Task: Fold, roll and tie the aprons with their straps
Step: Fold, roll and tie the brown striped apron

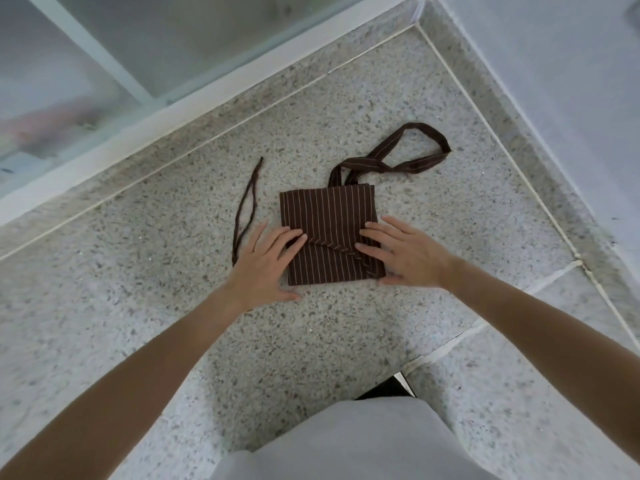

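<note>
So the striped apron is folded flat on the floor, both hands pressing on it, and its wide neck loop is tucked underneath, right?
Not quite: the head view shows the neck loop lying out on the floor beyond the folded apron, not tucked under. The left hand and right hand do press on it.

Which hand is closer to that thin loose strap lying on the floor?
The left hand. It rests on the folded apron's left edge, right beside the thin strap. The right hand presses the apron's right side, across the fabric from it.
</note>
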